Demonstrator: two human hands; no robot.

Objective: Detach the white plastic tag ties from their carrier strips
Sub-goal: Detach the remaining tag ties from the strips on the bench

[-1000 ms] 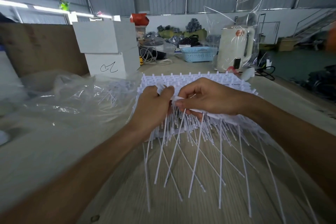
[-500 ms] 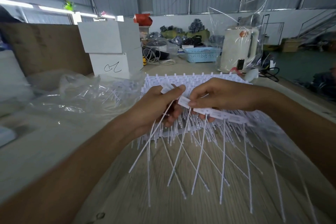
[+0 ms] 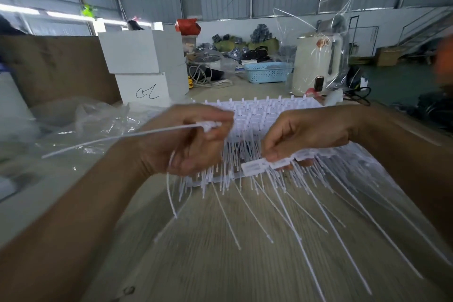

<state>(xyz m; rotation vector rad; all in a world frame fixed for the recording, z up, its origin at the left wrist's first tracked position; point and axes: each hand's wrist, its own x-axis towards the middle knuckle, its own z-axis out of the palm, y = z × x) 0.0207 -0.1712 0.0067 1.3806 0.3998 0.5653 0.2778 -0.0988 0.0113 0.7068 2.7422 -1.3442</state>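
The left hand (image 3: pixel 188 140) is pinching the head of a single white tag tie (image 3: pixel 137 134) between thumb and curled fingers (image 3: pixel 221 120), and that tie's thin tail is running out to the left, clear of the rest; a few more loose tails are hanging down from the same hand, though how they are being held is hidden inside the palm. The right hand (image 3: pixel 308 135) is gripping a carrier strip (image 3: pixel 257 167) with its fingers curled over the top and thumb beneath, the flat white end of the strip sticking out to the left of the fingertips and its row of tails fanning down toward the camera. The two hands are sitting apart, with the stacked pile of tag ties (image 3: pixel 259 110) lying on the desk (image 3: pixel 220 265) just behind and between them. The picture is blurring toward the edges, so the tail tips at lower right are hard to follow. Crumpled clear plastic (image 3: pixel 81 125) is lying at the left. Behind it two stacked white boxes (image 3: pixel 144 66) are standing, the lower one bearing a black handwritten scrawl that cannot be read as letters. A blue basket (image 3: pixel 268 72) and a cream kettle (image 3: pixel 318 64) wrapped in clear film are sitting farther back.
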